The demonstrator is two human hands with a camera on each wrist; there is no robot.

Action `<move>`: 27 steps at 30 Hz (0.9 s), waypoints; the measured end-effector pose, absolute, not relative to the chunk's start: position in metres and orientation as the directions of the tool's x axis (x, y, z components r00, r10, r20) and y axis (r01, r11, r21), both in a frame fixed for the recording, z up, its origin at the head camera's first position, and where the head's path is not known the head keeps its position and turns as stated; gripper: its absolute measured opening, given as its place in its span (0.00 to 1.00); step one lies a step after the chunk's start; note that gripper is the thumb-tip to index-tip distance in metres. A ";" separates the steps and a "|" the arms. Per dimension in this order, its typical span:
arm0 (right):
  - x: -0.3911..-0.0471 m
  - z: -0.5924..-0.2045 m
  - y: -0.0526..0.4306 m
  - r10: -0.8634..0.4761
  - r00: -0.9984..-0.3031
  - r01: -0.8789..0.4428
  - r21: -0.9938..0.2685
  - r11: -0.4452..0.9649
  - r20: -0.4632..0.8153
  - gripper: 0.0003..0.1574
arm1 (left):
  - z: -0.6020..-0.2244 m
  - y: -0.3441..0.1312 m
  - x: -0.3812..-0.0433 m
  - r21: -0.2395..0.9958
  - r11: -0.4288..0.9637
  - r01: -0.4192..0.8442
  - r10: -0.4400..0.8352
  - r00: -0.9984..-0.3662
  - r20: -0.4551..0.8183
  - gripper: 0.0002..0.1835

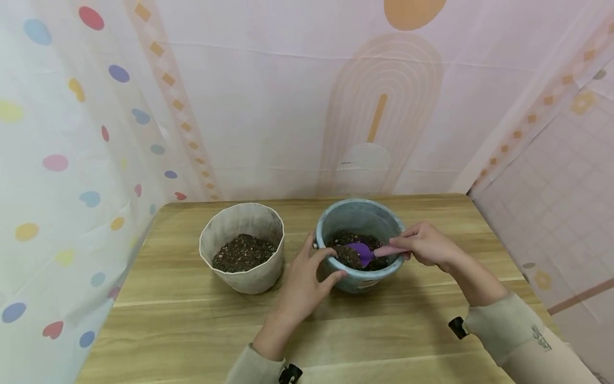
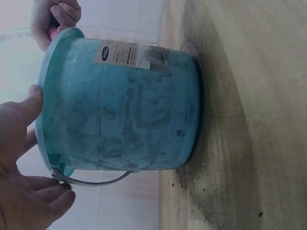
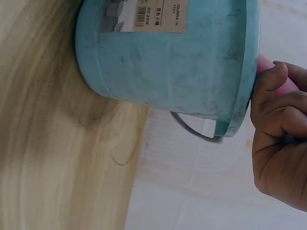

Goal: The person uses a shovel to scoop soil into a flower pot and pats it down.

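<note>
On the table stands a blue bucket (image 1: pixel 364 277) with dark soil (image 1: pixel 352 238) inside. My right hand (image 1: pixel 429 246) grips the pink handle of a small trowel (image 1: pixel 390 250) over the bucket's right rim. The trowel's purple blade lies inside the bucket, with soil on and around it. My left hand (image 1: pixel 302 282) holds the bucket's left rim, its thumb on the near outer side and a finger over the edge. In the left wrist view, other fingers of that hand are beside the grey bail handle (image 2: pixel 96 182). The right wrist view shows curled fingers around the pink handle (image 3: pixel 286 86).
Left of the bucket stands a whitish pot (image 1: pixel 259 277) with a wavy rim and a mound of soil (image 1: pixel 243 253) in it. Both stand on a wooden table (image 1: pixel 182 330). Loose crumbs (image 2: pixel 196 201) lie by the bucket's base. Patterned cloth (image 1: pixel 268 117) hangs behind the table.
</note>
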State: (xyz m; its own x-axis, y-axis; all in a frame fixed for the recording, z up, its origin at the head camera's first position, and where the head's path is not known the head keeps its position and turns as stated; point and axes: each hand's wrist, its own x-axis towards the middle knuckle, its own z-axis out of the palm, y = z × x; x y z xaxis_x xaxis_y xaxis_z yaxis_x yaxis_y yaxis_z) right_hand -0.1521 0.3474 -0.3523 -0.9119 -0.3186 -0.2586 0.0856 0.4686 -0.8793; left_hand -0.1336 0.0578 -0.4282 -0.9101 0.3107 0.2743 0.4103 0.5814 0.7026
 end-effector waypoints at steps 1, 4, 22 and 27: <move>-0.151 -0.353 0.349 -0.323 -0.910 0.098 -0.893 0.439 -0.259 0.25 | -0.428 0.058 -0.133 0.695 0.583 0.421 0.309 -0.906 0.289 0.24; -0.148 -0.358 0.354 -0.336 -0.908 0.123 -0.926 0.358 -0.251 0.27 | -0.428 0.058 -0.132 0.671 0.585 0.457 0.302 -0.890 0.343 0.23; -0.140 -0.353 0.365 -0.321 -0.932 0.121 -0.979 0.165 -0.169 0.22 | -0.420 0.044 -0.132 0.511 0.616 0.600 0.365 -0.791 0.490 0.22; -0.143 -0.343 0.363 -0.308 -0.936 0.126 -0.978 0.169 -0.174 0.22 | -0.413 0.032 -0.134 0.442 0.664 0.603 0.352 -0.773 0.527 0.23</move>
State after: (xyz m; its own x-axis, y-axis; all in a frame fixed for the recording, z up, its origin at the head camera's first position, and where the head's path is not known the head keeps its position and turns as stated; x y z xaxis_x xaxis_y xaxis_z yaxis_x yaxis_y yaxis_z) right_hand -0.1429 0.3627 -0.3431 -0.9355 -0.3076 -0.1735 0.1256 0.1693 -0.9775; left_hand -0.1340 0.0317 -0.4128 -0.7734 0.3520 0.5272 0.6033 0.6640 0.4418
